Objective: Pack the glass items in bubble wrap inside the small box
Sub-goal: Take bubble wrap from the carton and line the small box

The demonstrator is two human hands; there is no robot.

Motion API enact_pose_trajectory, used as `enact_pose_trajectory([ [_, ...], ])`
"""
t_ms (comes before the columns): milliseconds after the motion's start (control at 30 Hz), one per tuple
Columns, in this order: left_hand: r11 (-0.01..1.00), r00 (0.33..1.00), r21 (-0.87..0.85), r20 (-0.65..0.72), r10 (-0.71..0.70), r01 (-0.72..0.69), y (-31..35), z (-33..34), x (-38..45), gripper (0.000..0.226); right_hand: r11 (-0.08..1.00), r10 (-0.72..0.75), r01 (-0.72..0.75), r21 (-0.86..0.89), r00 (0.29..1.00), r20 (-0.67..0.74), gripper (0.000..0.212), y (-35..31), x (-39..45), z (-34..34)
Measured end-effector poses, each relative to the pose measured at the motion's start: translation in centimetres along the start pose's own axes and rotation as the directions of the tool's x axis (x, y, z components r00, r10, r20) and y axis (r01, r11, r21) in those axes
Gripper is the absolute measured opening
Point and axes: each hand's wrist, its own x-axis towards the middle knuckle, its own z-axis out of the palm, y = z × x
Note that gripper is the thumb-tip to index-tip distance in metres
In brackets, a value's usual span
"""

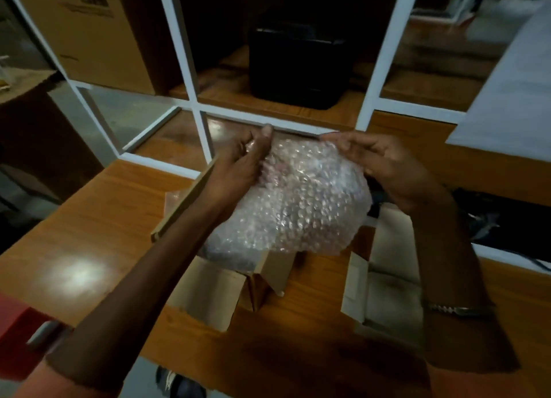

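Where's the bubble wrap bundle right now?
Centre of the head view: the bubble wrap bundle is held between the left hand and right hand, above the open small box.

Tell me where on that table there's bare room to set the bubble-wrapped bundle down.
Bare wood lies left of the small box, out to the table edge, and in front of the box toward the near edge. The middle is crowded: the box's open flaps under the bubble wrap bundle, and the flattened cardboard on the right.
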Motion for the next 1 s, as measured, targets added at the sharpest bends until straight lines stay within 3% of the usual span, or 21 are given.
enact_pose_trajectory([
  [67, 0.999, 0.99, 0.04, 0.138, -0.008, 0.003, 0.2, 1.4, 0.3, 0.044, 0.994, 0.014, -0.011, -0.106, 1.0, 0.023, 0.057, -1.0, -1.0, 0.2],
  [133, 0.999, 0.984, 0.04, 0.176, 0.009, -0.016, 0.3, 2.9, 0.4, 0.046, 0.991, 0.083, -0.074, -0.115, 0.994, 0.077, 0.052, -1.7, -1.9, 0.8],
  [300, 0.995, 0.982, 0.007, 0.16, 0.1, -0.103, -1.0, 5.1, 1.4, 0.049, 0.971, 0.226, -0.225, 0.079, 0.974, -0.001, 0.044, -0.2, -5.6, 1.8],
  [400, 0.987, 0.978, 0.015, 0.138, 0.158, -0.161, -2.1, 6.1, 1.7, 0.048, 0.955, 0.294, -0.294, 0.04, 0.956, 0.002, 0.018, 1.5, -9.4, 1.7],
  [467, 0.985, 0.98, 0.001, 0.1, 0.17, -0.171, -2.9, 6.5, 2.1, 0.045, 0.944, 0.329, -0.329, 0.023, 0.944, -0.002, 0.013, 2.6, -12.6, 0.8],
  [533, 0.985, 0.984, 0.01, 0.058, 0.171, -0.172, -4.2, 6.5, 2.8, 0.046, 0.924, 0.382, -0.383, 0.018, 0.917, -0.113, 0.018, 3.5, -15.6, -1.4],
  [567, 0.985, 0.985, 0.039, 0.042, 0.165, -0.167, -4.8, 6.6, 3.1, 0.043, 0.906, 0.416, -0.422, 0.005, 0.89, -0.185, 0.022, 4.0, -17.0, -2.7],
  [633, 0.979, 0.987, 0.12, 0.036, 0.158, -0.162, -6.0, 7.2, 3.5, 0.037, 0.865, 0.473, -0.501, -0.037, 0.836, -0.277, 0.057, 4.9, -19.2, -4.9],
  [667, 0.97, 0.985, 0.174, 0.044, 0.165, -0.17, -6.4, 7.9, 3.4, 0.036, 0.839, 0.502, -0.541, -0.056, 0.811, -0.301, 0.064, 5.1, -20.0, -5.7],
  [800, 0.891, 0.976, 0.398, 0.065, 0.209, -0.218, -7.6, 10.7, 2.2, 0.045, 0.798, 0.542, -0.593, -0.103, 0.782, -0.308, 0.039, 5.4, -21.9, -8.6],
  [900, 0.833, 0.972, 0.507, 0.047, 0.229, -0.221, -7.9, 12.0, 1.2, 0.036, 0.767, 0.563, -0.619, -0.17, 0.776, -0.284, 0.034, 6.1, -23.7, -11.2],
  [1000, 0.674, 0.956, 0.696, 0.061, 0.286, -0.246, -8.6, 12.8, 0.2, 0.028, 0.715, 0.627, -0.667, -0.208, 0.744, -0.232, 0.03, 7.6, -25.8, -14.1],
])
